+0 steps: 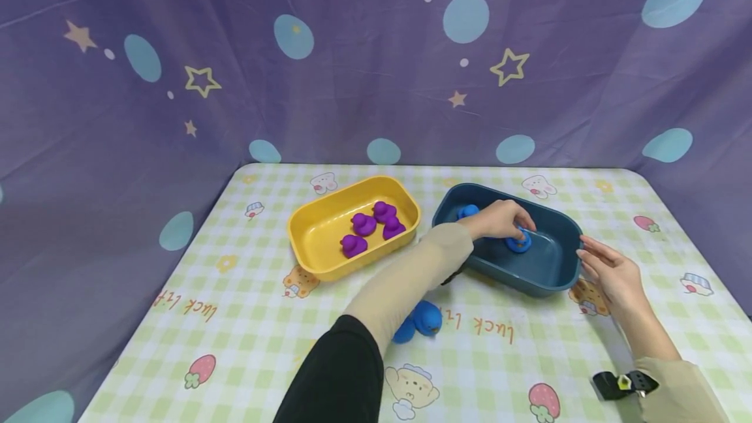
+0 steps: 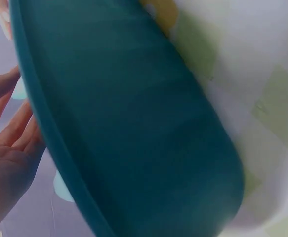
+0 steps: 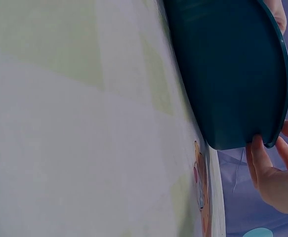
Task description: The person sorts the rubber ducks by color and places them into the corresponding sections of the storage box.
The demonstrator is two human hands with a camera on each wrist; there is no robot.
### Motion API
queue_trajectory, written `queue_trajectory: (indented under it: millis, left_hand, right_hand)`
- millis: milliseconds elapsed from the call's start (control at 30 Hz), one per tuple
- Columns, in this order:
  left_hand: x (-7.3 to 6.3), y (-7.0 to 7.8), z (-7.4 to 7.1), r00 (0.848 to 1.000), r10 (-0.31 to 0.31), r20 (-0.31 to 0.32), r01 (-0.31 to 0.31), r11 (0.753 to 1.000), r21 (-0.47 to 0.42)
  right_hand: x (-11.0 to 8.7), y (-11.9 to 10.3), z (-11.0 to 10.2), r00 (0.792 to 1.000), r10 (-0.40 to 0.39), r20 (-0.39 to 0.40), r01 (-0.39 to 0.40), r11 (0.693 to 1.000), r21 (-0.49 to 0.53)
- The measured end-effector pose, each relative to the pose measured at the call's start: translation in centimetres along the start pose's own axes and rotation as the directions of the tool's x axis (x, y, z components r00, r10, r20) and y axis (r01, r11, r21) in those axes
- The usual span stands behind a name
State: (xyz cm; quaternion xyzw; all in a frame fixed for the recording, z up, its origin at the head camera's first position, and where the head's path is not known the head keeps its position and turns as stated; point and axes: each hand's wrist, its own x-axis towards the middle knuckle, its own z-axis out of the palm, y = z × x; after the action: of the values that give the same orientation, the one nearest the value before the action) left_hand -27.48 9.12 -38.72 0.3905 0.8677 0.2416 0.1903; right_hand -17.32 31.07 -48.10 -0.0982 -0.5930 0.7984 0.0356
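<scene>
My left hand [image 1: 499,219] reaches down into the dark teal plastic bin [image 1: 546,290], its thumb and fingers pinching a blue rubber duck [image 1: 519,242] at the bin's floor. Another blue duck [image 1: 468,211] lies farther left in the bin, partly behind the hand. Outside the bin's right end, my right hand [image 1: 613,273] touches the rim with nearly straight fingertips. In the right wrist view, the fingers [image 3: 260,153] rest against the corner of the bin. The left wrist view is mostly filled by the bin's outer wall [image 2: 134,113], which hides the duck.
A yellow bin [image 1: 320,273] with several purple ducks [image 1: 364,224] stands to the left of the teal one. Blue ducks [image 1: 427,318] lie on the checked tablecloth [image 1: 247,344], partly covered by the left sleeve [image 1: 405,279]. A purple curtain [image 1: 364,83] hangs behind the table.
</scene>
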Motion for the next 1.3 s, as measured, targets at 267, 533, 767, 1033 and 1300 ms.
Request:
queue_trajectory:
  millis: [267, 533, 767, 1033, 1300]
  left_hand:
    - [-1.1, 0.1, -0.5, 1.0, 0.002, -0.014, -0.002, 0.999, -0.032]
    - [-2.8, 0.1, -0.8, 0.999, 0.046, -0.018, -0.047, 0.995, -0.086]
    - [-4.8, 0.4, -1.3, 0.994, 0.107, -0.022, -0.108, 0.991, -0.082]
    - [-7.4, 1.0, -2.1, 0.985, 0.17, -0.025, -0.171, 0.983, -0.071]
    - [-9.9, 1.2, -2.6, 0.972, 0.229, -0.056, -0.231, 0.973, -0.028]
  right_hand:
    - [-0.1, -0.1, 0.0, 1.0, 0.005, -0.007, -0.005, 1.0, -0.013]
    - [0.1, 0.1, -0.2, 1.0, 0.013, -0.013, -0.013, 1.0, -0.005]
    - [0.5, 0.5, -0.4, 0.999, 0.025, -0.034, -0.024, 1.0, 0.01]
    - [0.2, 0.0, -0.1, 1.0, 0.005, -0.012, -0.005, 1.0, 0.021]
    - [0.2, 0.0, 0.0, 1.0, 0.007, -0.017, -0.007, 1.0, 0.016]
